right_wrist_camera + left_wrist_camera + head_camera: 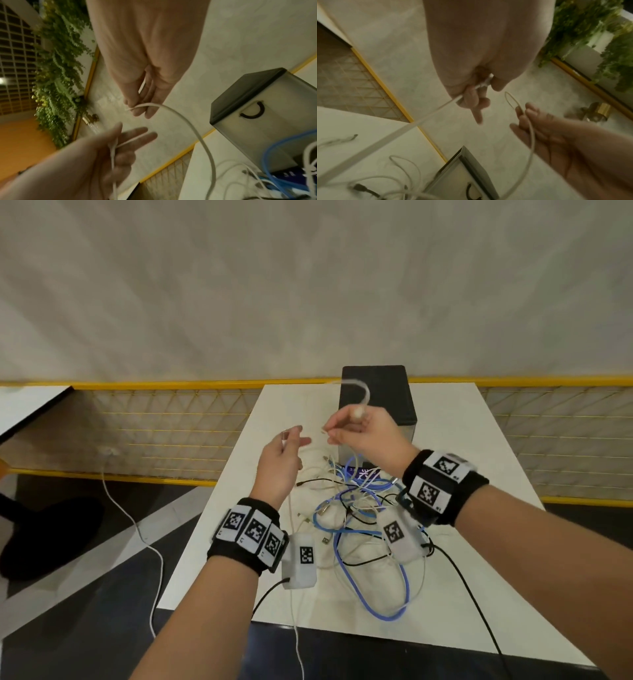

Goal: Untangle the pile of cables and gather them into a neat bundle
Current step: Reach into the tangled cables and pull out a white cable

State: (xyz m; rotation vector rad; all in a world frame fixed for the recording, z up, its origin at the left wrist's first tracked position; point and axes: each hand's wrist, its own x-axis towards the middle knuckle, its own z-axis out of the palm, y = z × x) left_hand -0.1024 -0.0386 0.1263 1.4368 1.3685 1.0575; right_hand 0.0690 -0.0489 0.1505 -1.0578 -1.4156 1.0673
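Raised both hands above the counter (pixel 462 419), wrists banded with markers. Left hand (pixel 279 463) turned palm inward, grip pinched on a white cable (pixel 363 392) near its plug, other fingers loosely spread. Right hand (pixel 366 433) held higher, in front of the black box (pixel 376 385), grip closed on the same cable, which arched up over the knuckles. Left the tangled pile (pixel 359 508) of white, blue and black cables lying on the counter just below and between the wrists, one loop hanging near the front edge.

Seen only from the left wrist: the cable running taut and blurred from the left fingers (pixel 471 97) down towards the pile. Seen only from the right wrist: the cable curving from the right fingers (pixel 145 108) down to the counter beside the box, plus greenery on a far wall.
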